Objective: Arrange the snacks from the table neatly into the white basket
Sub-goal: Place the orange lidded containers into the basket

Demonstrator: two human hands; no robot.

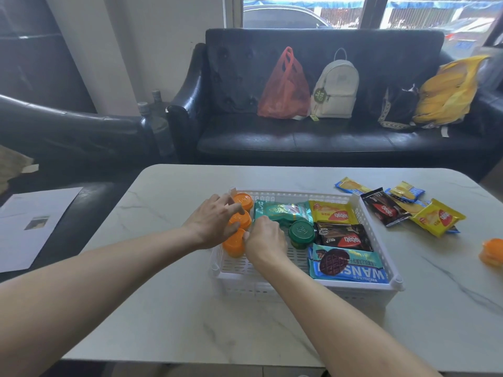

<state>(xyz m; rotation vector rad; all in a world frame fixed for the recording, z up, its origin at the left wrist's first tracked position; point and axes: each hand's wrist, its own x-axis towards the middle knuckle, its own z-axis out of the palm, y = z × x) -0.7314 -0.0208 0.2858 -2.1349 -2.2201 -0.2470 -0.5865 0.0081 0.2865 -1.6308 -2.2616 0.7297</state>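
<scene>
White basket (353, 288) on the table (168, 308) holds 3 orange cups (239, 220), 1 green cup (301, 234), 4 packets (343, 236). Left hand (211, 223) rests spread fingers on the orange cups; right hand (265, 239) curls round the nearest orange cup.

3 orange tubs (236, 221) and 1 green tub (301, 232) stand in 1 white basket (299, 288) with 4 snack packets (343, 236); about 6 packets (436, 216) lie on the bench (168, 308), plus 1 orange tub (493, 253).
</scene>
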